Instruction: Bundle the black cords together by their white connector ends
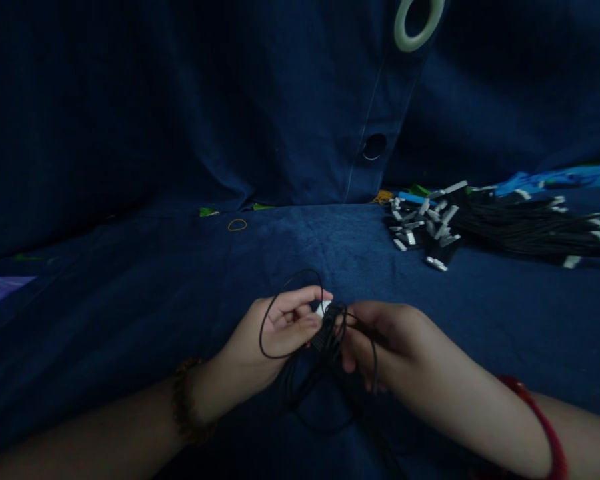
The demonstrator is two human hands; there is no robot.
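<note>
Left hand (275,327) and right hand (385,343) are pinching looped black cord (327,353). White-tipped cords (525,227) are lying beyond on blue cloth (300,250).

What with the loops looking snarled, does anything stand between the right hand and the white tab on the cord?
Yes: the bunched black cord sits directly between the right hand and the white tab, which pokes out beside the left hand's fingers.

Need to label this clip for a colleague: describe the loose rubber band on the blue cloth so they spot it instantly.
On the dark blue cloth, find the heap of black cords with white tips at the back right. Look left along the back fold, past a small yellow tangle. The rubber band lies apart from it, a thin yellow-orange open loop just right of a green scrap.
</note>
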